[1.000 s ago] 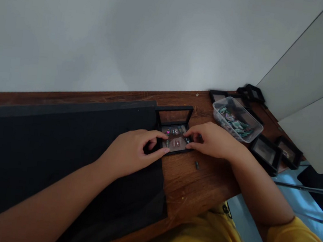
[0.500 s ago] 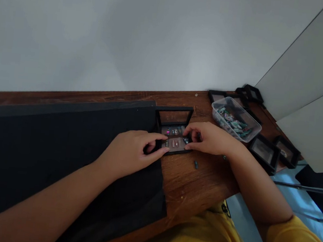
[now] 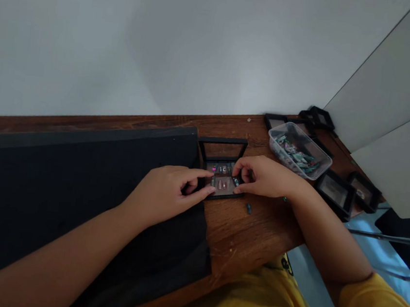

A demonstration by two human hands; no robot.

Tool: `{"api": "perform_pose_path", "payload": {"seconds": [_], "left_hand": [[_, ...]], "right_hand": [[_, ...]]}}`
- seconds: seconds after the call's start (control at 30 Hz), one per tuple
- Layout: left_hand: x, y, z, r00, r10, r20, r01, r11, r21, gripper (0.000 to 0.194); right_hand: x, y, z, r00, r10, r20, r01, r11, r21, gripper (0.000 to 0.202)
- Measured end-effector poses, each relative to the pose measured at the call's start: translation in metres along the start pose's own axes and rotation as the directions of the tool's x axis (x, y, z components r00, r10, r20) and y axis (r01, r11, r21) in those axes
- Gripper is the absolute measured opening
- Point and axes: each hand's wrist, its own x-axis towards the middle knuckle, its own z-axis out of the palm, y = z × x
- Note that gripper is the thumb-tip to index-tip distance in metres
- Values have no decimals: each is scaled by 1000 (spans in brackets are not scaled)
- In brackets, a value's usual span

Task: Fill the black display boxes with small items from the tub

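Observation:
A small black display case (image 3: 224, 196) lies at the edge of the dark mat, its framed lid (image 3: 224, 140) raised at the back. Inside are several small shiny pieces (image 3: 222, 185) in pale, pink and dark tones, too small to name surely. My left hand (image 3: 167, 186) grips the case's left side, with thumb and index finger a little apart. On the right side, my right hand (image 3: 261, 175) has its thumb and index finger on the case, around a dark piece with a pale mark (image 3: 236, 181). Its other fingers are curled.
A clear plastic tub (image 3: 323, 169) of small greenish pieces stands to the right. Several black framed cases (image 3: 335, 192) surround it. One small dark piece (image 3: 249, 208) lies on the wooden table (image 3: 254, 241). A black mat (image 3: 77, 184) covers the left side; a white wall rises behind.
The case has shifted very slightly to the right, and its raised lid sits a bit lower. Both hands stay nearly in place, with small finger movements.

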Motion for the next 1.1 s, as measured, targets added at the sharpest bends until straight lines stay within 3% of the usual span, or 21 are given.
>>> {"api": "perform_pose_path", "payload": {"seconds": [0.33,0.57,1.1], "left_hand": [[-2,-1,1,993,66,-94,-67,998,-6,43],[-2,-3,1,996,46,-71,-47,999,-9,41],[-2,-6,2,996,59,-69,-61,998,-24,34]], "right_hand": [[-2,-1,-1,997,-10,-81,13,999,31,29],[-3,-1,-3,999,32,-44,-30,999,25,31],[2,4,1,999,5,-48,-1,997,72,32]]}}
